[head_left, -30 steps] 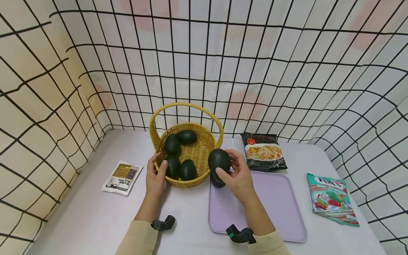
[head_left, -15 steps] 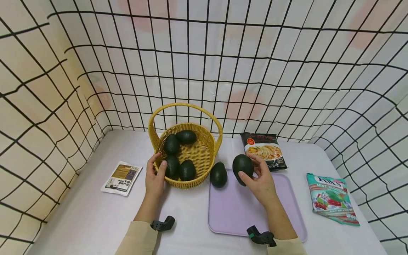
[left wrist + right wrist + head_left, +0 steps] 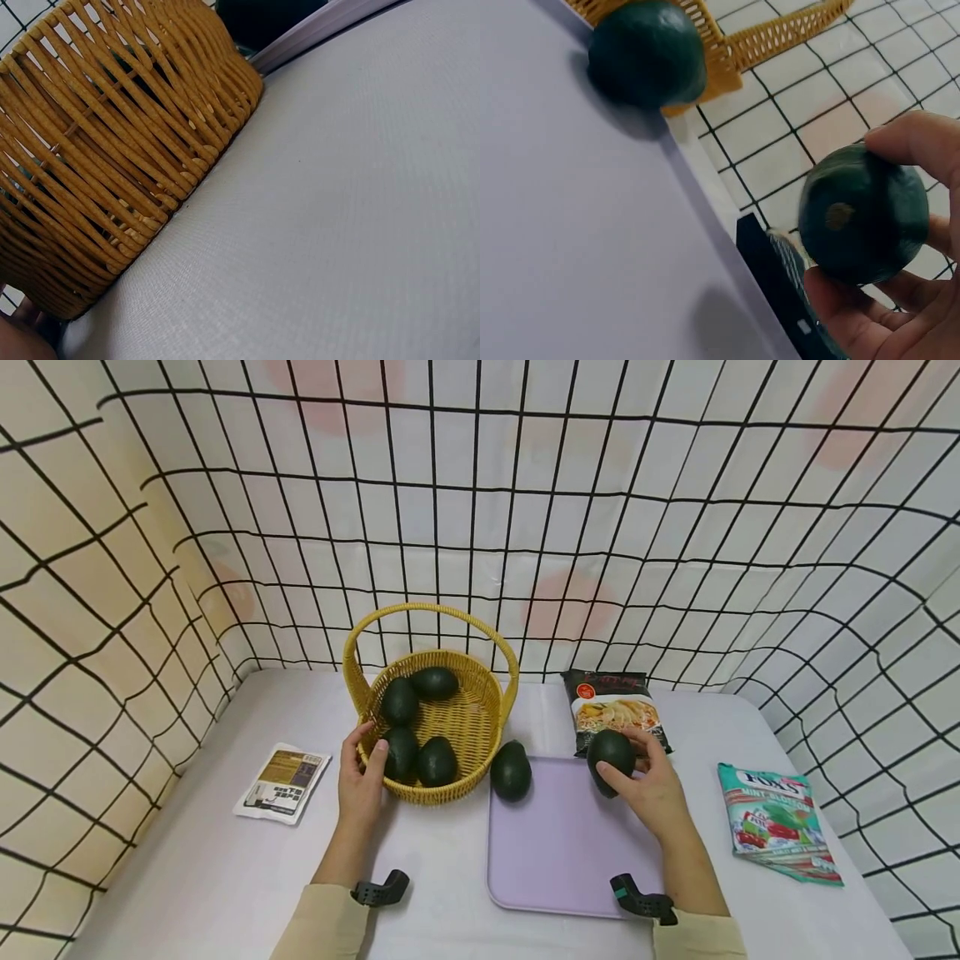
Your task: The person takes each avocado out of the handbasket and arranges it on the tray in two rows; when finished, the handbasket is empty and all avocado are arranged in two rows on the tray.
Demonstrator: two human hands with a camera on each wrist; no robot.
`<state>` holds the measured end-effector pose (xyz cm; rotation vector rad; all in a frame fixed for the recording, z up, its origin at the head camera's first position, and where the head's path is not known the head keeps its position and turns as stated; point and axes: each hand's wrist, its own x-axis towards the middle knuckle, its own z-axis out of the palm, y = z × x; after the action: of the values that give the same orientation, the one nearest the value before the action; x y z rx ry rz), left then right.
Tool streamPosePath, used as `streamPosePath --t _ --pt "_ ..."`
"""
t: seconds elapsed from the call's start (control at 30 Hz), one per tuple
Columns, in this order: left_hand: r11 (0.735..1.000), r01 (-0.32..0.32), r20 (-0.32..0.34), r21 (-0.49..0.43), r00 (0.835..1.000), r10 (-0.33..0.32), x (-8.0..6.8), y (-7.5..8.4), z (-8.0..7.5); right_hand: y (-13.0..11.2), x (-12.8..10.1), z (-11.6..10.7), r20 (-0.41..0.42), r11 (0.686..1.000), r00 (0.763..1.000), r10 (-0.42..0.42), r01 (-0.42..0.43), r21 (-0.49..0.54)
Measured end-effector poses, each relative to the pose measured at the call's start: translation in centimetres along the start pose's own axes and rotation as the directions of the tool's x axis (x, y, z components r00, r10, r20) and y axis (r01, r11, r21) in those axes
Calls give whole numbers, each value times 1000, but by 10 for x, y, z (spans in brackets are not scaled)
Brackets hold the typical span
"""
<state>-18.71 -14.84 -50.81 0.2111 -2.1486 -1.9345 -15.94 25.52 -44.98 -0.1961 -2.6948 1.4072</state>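
Observation:
My right hand (image 3: 651,783) grips a dark green avocado (image 3: 611,758) over the far right part of the lilac tray (image 3: 562,860). In the right wrist view, thumb and fingers wrap the held avocado (image 3: 864,214), its stem scar facing the camera. A second avocado (image 3: 511,772) lies on the tray's far left corner, beside the basket. My left hand (image 3: 362,777) holds the near left rim of the yellow wicker basket (image 3: 468,718), thumb over the edge. Several avocados (image 3: 437,762) sit inside it, mostly on the left. The left wrist view shows mainly the basket's woven side (image 3: 120,142).
Behind the tray lies a black noodle packet (image 3: 617,706), partly covered by the right hand. A green candy bag (image 3: 780,822) is at the right, a white and brown pouch (image 3: 283,783) at the left. A black-gridded cloth wall (image 3: 502,527) closes off the back and sides.
My right hand has carried the avocado from beside the basket rightward across the tray, uncovering the avocado on the tray's corner. My left hand has stayed on the basket rim.

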Motion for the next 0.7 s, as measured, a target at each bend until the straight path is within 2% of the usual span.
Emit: streamPosePath --t 0.17,0.37,0.7 --pt "1000 -2 4 6 1000 2 0 0 0 4 1 0 78 996 995 67 -62 -66" --pt "1000 4 -6 6 1000 -4 0 -1 -1 9 4 10 142 992 987 75 -59 -113" --pt "1000 -9 -12 16 1000 9 1 -1 0 13 3 22 90 979 995 32 -13 -204"
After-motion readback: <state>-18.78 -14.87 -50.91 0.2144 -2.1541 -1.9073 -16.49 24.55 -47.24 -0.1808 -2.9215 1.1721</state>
